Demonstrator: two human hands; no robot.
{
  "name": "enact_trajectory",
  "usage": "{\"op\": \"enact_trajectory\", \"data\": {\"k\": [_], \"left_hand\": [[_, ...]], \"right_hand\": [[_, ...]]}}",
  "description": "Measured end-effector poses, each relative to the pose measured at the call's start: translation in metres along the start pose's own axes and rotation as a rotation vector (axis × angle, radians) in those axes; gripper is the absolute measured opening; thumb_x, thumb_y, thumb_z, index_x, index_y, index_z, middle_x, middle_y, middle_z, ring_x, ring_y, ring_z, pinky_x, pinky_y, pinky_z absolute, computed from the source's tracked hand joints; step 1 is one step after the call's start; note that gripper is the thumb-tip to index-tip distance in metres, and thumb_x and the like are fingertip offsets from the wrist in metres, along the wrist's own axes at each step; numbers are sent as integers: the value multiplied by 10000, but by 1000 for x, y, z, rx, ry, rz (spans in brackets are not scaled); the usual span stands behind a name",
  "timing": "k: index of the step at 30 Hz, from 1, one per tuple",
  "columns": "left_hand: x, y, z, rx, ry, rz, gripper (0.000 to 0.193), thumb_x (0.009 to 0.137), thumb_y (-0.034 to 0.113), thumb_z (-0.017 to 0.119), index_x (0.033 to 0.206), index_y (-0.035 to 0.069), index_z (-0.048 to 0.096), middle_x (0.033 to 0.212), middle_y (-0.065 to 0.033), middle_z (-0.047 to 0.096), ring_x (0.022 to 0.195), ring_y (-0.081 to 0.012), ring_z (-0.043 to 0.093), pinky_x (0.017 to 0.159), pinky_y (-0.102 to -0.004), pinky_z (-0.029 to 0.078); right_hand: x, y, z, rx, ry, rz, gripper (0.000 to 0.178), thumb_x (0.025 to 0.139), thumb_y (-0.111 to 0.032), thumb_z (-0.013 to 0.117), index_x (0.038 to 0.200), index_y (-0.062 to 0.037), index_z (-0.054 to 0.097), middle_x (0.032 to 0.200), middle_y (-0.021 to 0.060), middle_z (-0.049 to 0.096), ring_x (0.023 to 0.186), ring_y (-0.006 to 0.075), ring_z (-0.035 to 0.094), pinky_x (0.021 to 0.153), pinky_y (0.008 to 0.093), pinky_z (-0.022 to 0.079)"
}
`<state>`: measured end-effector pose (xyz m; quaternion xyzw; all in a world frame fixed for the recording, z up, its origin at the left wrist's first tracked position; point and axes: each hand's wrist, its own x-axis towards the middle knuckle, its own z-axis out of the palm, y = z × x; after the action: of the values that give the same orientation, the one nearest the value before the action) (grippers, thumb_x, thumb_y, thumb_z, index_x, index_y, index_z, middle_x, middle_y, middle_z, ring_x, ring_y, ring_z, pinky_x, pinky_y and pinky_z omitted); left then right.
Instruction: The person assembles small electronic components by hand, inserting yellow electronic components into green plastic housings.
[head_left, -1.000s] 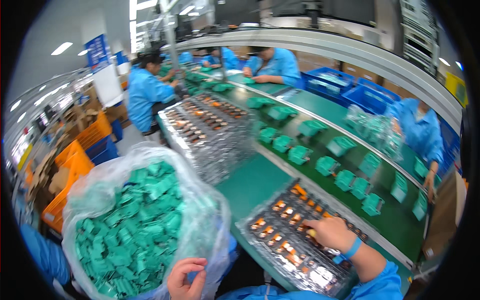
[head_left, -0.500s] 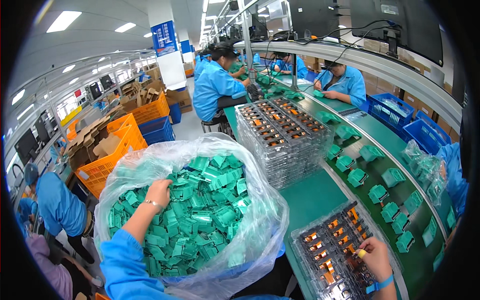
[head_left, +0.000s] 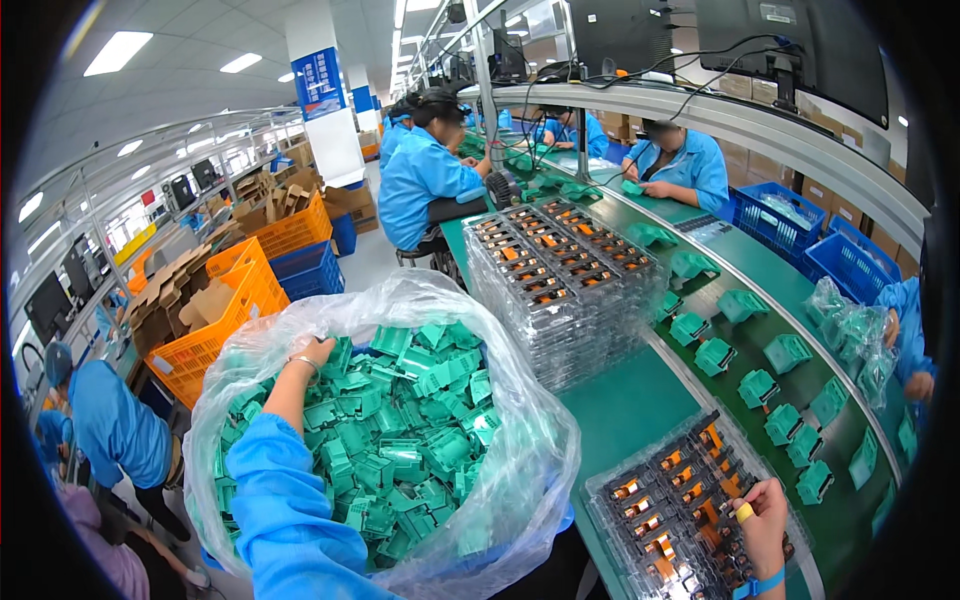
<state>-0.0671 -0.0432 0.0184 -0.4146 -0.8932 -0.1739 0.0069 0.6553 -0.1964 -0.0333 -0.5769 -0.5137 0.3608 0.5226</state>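
Note:
My left hand (head_left: 314,356) reaches into a large clear plastic bag (head_left: 535,420) filled with green plastic housings (head_left: 400,440). Its fingers are bent around the edge of a housing at the far side of the heap; the fingertips are partly hidden. On the right, my right hand (head_left: 766,515) is over a clear plastic tray (head_left: 612,500) holding small parts with orange flex strips (head_left: 662,545). Thumb and forefinger are pinched together at the tray's right side, a yellow cover on one finger. Whatever they pinch is too small to make out.
Tall stacked trays (head_left: 570,310) stand on the green bench beyond the bag. Green housings lie spaced along the conveyor (head_left: 735,390) at right, below a metal rail. Orange crates (head_left: 225,330) with cardboard stand at left. Several co-workers in blue sit or stand around; one (head_left: 905,335) is at far right.
My left hand has moved slightly farther away and left across the heap of housings. My right hand remains pinched over the tray, shifted a little. The view has turned slightly.

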Motion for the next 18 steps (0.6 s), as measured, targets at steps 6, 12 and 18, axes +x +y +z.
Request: {"op": "enact_trajectory", "data": {"k": [6,12,18], "left_hand": [[-45,17,-7,-98,-63,108,673,682,485,693,1036,-75,569,840,-172,639,798,-287,625,741,-393,477],[-127,36,2,-83,91,839,275,651,115,685,921,107,631,675,-48,577,725,-255,561,676,-368,463],[-192,59,19,-79,-98,916,304,764,183,690,1031,81,586,797,-74,603,780,-273,594,691,-375,483]], "right_hand": [[2,7,-2,81,13,-4,266,746,113,557,797,-68,369,738,7,413,677,114,560,645,253,484],[-3,2,-7,112,4,-9,262,761,96,579,800,-61,374,743,10,428,677,107,551,657,252,487],[-4,1,-7,124,-35,26,251,780,96,594,818,-51,394,751,16,466,724,114,589,649,249,490]]}}
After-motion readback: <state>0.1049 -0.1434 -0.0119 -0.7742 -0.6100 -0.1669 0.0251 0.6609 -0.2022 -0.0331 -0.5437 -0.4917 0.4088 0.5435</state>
